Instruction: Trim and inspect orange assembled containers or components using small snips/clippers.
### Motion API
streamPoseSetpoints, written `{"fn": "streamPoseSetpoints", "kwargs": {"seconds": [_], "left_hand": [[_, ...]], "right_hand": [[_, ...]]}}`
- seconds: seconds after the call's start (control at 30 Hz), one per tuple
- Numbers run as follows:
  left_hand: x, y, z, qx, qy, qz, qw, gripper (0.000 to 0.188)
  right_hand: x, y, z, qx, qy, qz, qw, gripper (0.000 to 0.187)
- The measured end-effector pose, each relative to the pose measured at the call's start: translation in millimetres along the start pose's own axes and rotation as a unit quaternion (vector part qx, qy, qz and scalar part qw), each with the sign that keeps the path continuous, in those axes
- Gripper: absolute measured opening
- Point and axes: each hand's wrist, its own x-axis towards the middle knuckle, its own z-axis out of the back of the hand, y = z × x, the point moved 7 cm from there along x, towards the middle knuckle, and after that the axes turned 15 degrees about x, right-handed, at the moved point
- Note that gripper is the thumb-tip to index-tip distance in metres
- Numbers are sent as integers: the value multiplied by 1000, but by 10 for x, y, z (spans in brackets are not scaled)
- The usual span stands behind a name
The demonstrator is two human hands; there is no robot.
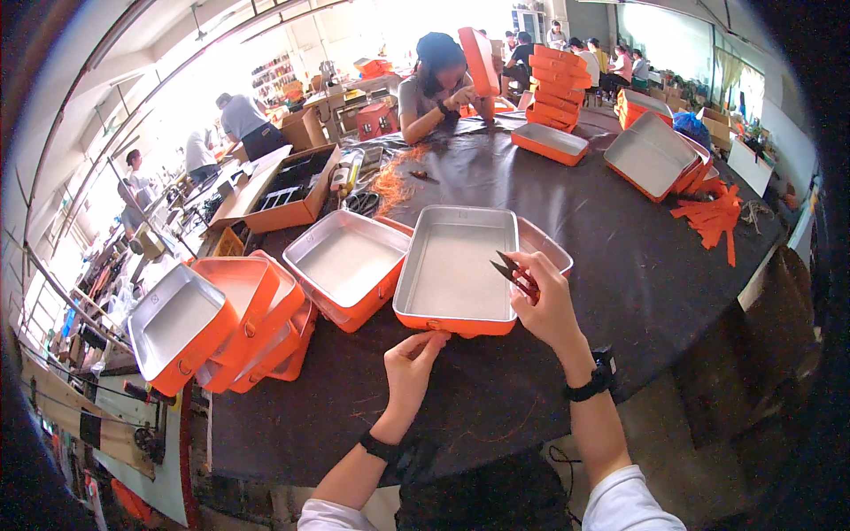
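Observation:
An open orange case half (460, 265) with a pale grey lining lies in front of me, on top of another orange case half (542, 243) that shows at its right. At its lower front edge, my left hand (409, 372) is closed, thumb and fingers pinching the orange side near a small loop. What exactly lies between the fingertips is partly hidden. My right hand (551, 305) is closed around black thread snips (515, 273), held over the case's right rim. The snips' two blades are apart and point up and left, over the lining.
More orange case halves (350, 265) lie to the left, beside a leaning stack (239, 327). Across the dark-covered table (611, 283), a person (434, 88) holds an orange case. Orange strips (713, 221) lie at the right, orange threads (394, 181) and a cardboard box (288, 190) at the far left.

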Motion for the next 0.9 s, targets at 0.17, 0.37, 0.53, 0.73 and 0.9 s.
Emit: {"fn": "streamPoseSetpoints", "kwargs": {"seconds": [0.17, 0.37, 0.53, 0.73, 0.9], "left_hand": [[15, 8, 54, -13, -29, 2, 1000, 23], [9, -18, 132, 12, -59, 11, 998, 19], [37, 45, 139, -68, -60, 20, 996, 20], [57, 68, 200, -117, -82, 49, 989, 17], [86, 53, 222, -104, -97, 56, 988, 14]], "right_hand": [[-6, 229, -38, -6, 8, 40, 999, 46], [-145, 467, -307, -61, 72, 104, 990, 45], [-220, 485, -509, -56, 119, 87, 987, 42], [-319, 445, -663, -93, 131, 75, 984, 34], [-354, 391, -756, -167, 141, 52, 974, 28]]}}
